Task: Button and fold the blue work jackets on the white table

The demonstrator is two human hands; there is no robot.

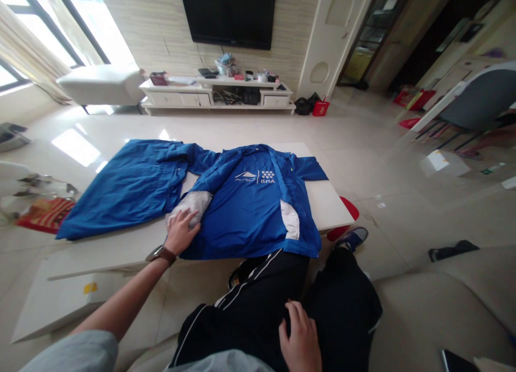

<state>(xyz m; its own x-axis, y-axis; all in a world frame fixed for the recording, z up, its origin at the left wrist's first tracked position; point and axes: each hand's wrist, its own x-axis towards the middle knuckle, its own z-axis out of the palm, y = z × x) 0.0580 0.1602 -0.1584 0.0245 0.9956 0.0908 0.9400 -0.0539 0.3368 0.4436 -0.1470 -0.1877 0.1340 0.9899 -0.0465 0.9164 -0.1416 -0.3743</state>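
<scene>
A blue jacket [250, 216] lies spread on a low white table, its front parted so that white printing shows in the middle. It has white panels near the hem on both sides. My left hand [181, 231] lies flat on the left white panel, fingers apart, with a watch on the wrist. Beside the jacket, to the left, another blue garment [124, 194] is laid out flat, its sleeve reaching toward the jacket. My right hand [300, 334] rests on my black trousers with the fingers loosely extended, holding nothing.
The white table [328, 205] shows its edge at the right. A red stool [347, 209] is partly beneath it. A red patterned bag [44, 213] lies at the left. Beyond stand a white TV cabinet [173, 99] and a bench [105, 84]. A sofa [439, 307] is at the right.
</scene>
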